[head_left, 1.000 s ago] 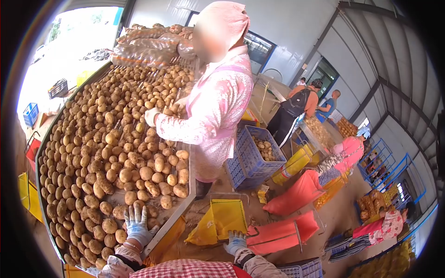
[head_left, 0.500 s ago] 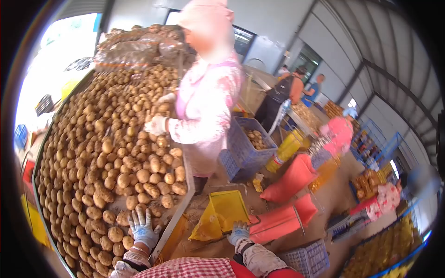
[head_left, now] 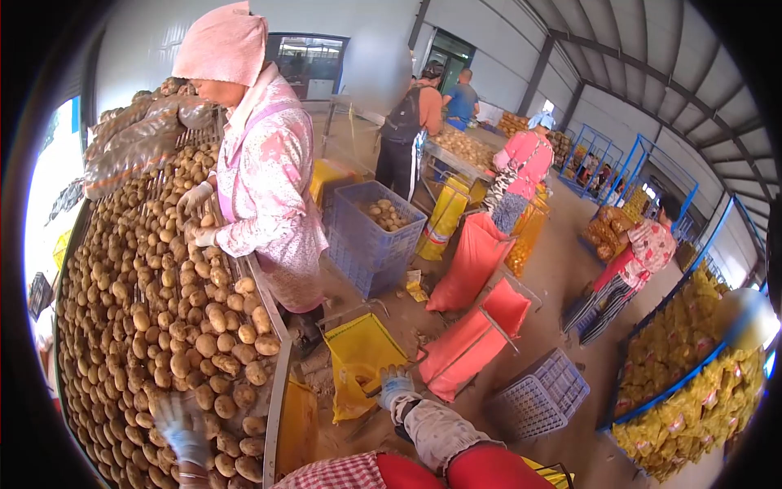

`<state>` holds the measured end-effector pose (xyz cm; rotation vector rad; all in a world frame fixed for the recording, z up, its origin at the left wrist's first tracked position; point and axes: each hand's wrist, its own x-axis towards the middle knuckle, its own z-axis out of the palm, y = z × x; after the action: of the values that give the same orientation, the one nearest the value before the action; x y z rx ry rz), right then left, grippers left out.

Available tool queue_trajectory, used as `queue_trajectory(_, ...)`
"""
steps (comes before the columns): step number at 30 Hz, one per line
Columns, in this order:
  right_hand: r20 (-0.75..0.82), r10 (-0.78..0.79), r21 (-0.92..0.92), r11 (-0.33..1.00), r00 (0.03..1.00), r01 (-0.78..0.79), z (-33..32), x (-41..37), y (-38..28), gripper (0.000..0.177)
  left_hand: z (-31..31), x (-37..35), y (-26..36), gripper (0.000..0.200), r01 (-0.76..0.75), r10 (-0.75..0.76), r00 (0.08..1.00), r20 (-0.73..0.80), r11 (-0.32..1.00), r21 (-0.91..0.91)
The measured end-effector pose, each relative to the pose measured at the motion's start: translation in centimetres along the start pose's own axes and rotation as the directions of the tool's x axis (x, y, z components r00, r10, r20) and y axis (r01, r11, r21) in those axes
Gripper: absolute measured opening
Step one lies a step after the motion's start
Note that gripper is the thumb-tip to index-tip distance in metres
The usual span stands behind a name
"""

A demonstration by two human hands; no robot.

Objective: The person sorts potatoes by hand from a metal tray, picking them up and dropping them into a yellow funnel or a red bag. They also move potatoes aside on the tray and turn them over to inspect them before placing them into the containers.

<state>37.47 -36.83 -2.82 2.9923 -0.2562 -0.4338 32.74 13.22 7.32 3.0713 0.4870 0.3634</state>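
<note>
My left hand [head_left: 181,430], in a pale blue-and-white glove, lies over the potatoes [head_left: 167,326] on the sorting table, its fingers spread and smeared by motion. My right hand [head_left: 397,387], gloved alike, is held over the rim of an open yellow mesh bag [head_left: 358,359] hung on a metal frame. Its fingers are apart and nothing shows in them. Just right of that hand, an open red bag [head_left: 472,338] leans on its own frame. The table's metal edge [head_left: 277,399] runs between my hands.
Across the table edge a co-worker in a pink hood [head_left: 261,179] handles potatoes with gloved hands. Blue crates [head_left: 375,236] and an upturned grey-blue crate [head_left: 542,395] stand on the floor. Stacked yellow net bags [head_left: 684,391] sit at the right. Other people work farther back.
The view has swung right. My left hand has moved left and farther over the potatoes, away from the table edge. My right hand stays by the yellow bag's rim.
</note>
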Motion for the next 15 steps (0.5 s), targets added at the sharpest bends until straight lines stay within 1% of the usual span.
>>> queue_trajectory(1, 0.001, -0.014, -0.006, 1.000, 1.000, 0.014, -0.1, -0.1, 0.0, 0.080, -0.1, 1.2, -1.9, 0.067, 0.146, -0.148, 0.989, 0.027, 0.987, 0.067)
queue_trajectory(2, 0.002, -0.010, -0.005, 1.000, 1.000, 0.010, -0.1, -0.2, 0.0, 0.080, -0.3, 2.4, -3.2, 0.068, 0.287, -0.295, 0.955, 0.043, 0.949, 0.133)
queue_trajectory(4, -0.030, -0.009, -0.065, 0.998, 1.000, 0.007, 0.1, -0.2, -0.1, 0.080, 1.5, 2.1, -6.0, 0.075, 0.343, -0.354, 0.884, 0.306, 0.935, 0.092)
queue_trajectory(5, -0.032, 0.001, -0.062, 0.998, 1.000, -0.003, -0.5, -0.3, -0.3, 0.080, 0.4, 0.6, -4.6, 0.077, 0.262, -0.316, 0.895, 0.314, 0.944, 0.203)
queue_trajectory(6, 0.015, 0.006, -0.055, 0.998, 1.000, -0.005, -1.5, -0.6, -0.5, 0.079, 0.6, -0.1, -3.9, 0.079, 0.241, -0.308, 0.907, 0.288, 0.939, 0.245)
queue_trajectory(7, 0.065, 0.014, -0.046, 0.999, 0.998, -0.011, -2.0, -0.8, -0.5, 0.078, -0.1, -0.5, -3.1, 0.078, 0.224, -0.297, 0.907, 0.300, 0.941, 0.253)
queue_trajectory(8, 0.072, 0.027, -0.040, 0.999, 0.997, -0.024, -1.8, -0.8, -0.5, 0.078, -0.8, -0.9, -2.4, 0.078, 0.208, -0.282, 0.910, 0.304, 0.945, 0.254)
queue_trajectory(10, 0.086, 0.004, -0.019, 1.000, 0.996, -0.002, -2.1, -0.8, -0.6, 0.078, -1.7, -1.3, -1.6, 0.074, 0.245, -0.324, 0.889, 0.324, 0.934, 0.261)
queue_trajectory(11, 0.115, 0.008, 0.025, 1.000, 0.993, -0.011, -2.3, -0.9, -0.6, 0.079, -1.7, -1.4, -1.7, 0.073, 0.237, -0.300, 0.903, 0.308, 0.945, 0.226)
queue_trajectory(15, 0.078, -0.006, -0.002, 1.000, 0.997, 0.006, -2.1, -1.0, -0.5, 0.082, -1.9, -1.1, -1.2, 0.073, 0.271, -0.330, 0.891, 0.312, 0.938, 0.218)
